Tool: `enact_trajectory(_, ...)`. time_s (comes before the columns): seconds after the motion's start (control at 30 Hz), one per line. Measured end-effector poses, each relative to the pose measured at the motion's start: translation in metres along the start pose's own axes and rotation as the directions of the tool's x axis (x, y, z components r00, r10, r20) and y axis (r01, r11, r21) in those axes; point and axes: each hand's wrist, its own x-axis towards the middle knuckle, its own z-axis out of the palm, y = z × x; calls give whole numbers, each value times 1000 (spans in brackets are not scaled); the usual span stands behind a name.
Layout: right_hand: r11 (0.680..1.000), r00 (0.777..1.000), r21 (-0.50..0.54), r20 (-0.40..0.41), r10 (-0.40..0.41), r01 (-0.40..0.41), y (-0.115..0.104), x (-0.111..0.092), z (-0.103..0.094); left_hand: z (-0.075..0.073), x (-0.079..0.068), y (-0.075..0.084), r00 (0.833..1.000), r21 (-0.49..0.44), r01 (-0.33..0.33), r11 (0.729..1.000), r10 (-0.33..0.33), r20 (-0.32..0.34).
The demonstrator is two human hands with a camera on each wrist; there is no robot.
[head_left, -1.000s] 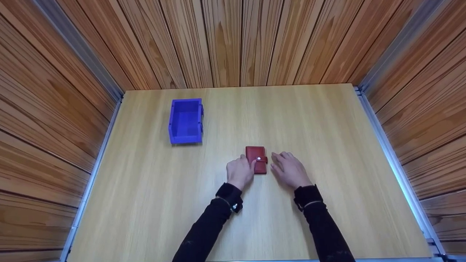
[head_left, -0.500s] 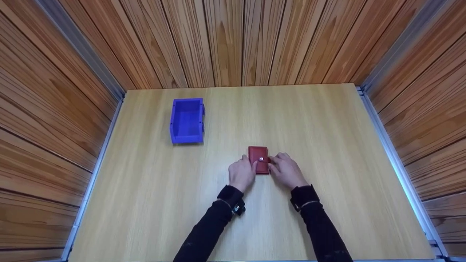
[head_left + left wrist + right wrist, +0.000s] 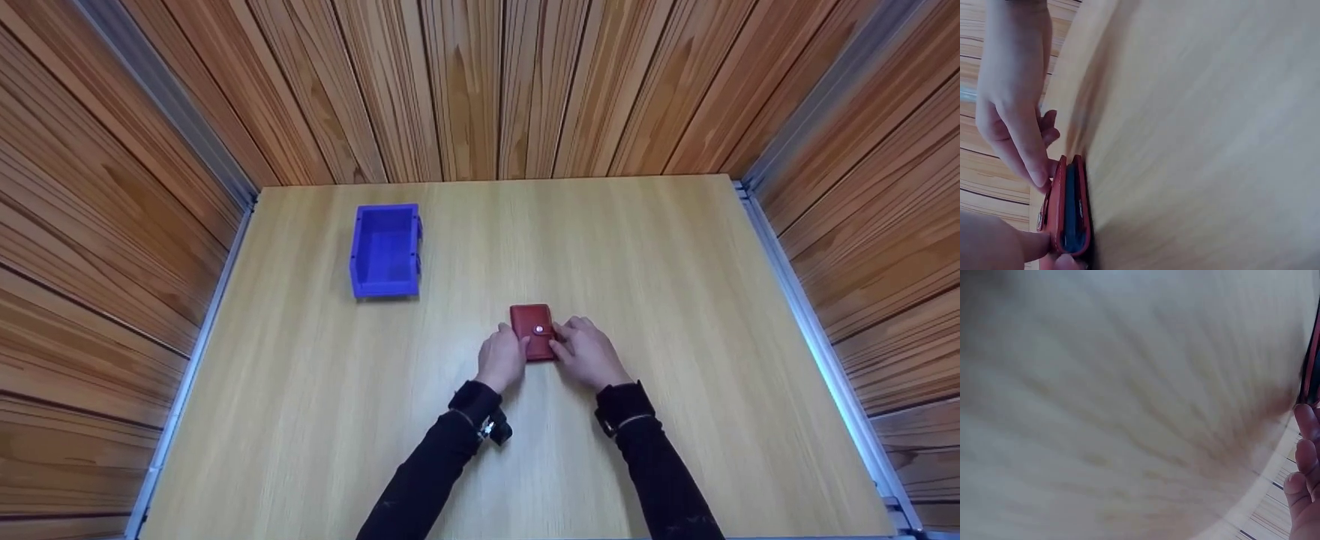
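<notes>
A red wallet [image 3: 531, 349] with a snap-button strap [image 3: 539, 330] lies between the hands on the table. My left hand [image 3: 502, 358] grips its left side, the thumb on the cover. With thumb and index finger, my right hand [image 3: 591, 354] pinches the right side where the strap wraps over the edge; the fingers hide the strap's end. Seen end-on in the left wrist view, the wallet [image 3: 1057, 219] is closed, with dark bluish layers between its red covers. Only a sliver of the wallet [image 3: 1312, 371] shows in the right wrist view, beside the right fingertips.
A blue plastic bin [image 3: 385, 251] stands at the back left of the wooden table [image 3: 645, 247]. Wood-plank walls [image 3: 472, 90] enclose the back and both sides, with metal rails [image 3: 817, 330] along the table's sides.
My right hand has moved left from beside the wallet and taken hold of its strap side. The left hand keeps its grip. The wallet has turned very slightly.
</notes>
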Motion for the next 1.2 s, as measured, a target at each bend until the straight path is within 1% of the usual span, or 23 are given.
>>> enact_trajectory(0.1,1000,1000,-5,1,5,-5,-1,0,0,0,-1,1,999,-22,17,1000,-16,34)
enact_trajectory(0.17,1000,1000,-5,-3,3,-3,-2,-1,0,0,0,2,999,-30,27,999,-26,40)
enact_trajectory(0.27,1000,1000,-6,-2,4,-4,-2,-1,1,2,2,1,999,-38,38,999,-37,24)
enact_trajectory(0.37,1000,1000,1,7,16,-16,-2,-1,2,2,4,0,999,-64,37,997,-37,-3)
enact_trajectory(0.53,999,999,31,24,31,-32,-3,0,1,-4,5,2,999,-123,1,992,-6,-36)
enact_trajectory(0.63,998,999,51,33,34,-36,-4,0,0,-6,6,4,999,-135,-16,991,12,-37)
enact_trajectory(0.73,996,998,73,35,46,-48,-5,1,0,-7,7,5,999,-145,-19,989,15,-30)
enact_trajectory(0.87,991,996,100,6,85,-85,-8,4,0,-7,6,6,1000,-163,-18,987,15,-19)
enact_trajectory(1.0,989,992,80,-31,126,-123,-11,7,2,-8,6,6,999,-170,-29,985,26,-24)
enact_trajectory(1.1,990,990,53,-48,133,-130,-15,9,4,-9,5,6,998,-156,-47,987,41,-43)
enact_trajectory(1.2,991,990,41,-48,133,-131,-21,12,7,-8,5,6,995,-128,-68,989,58,-77)
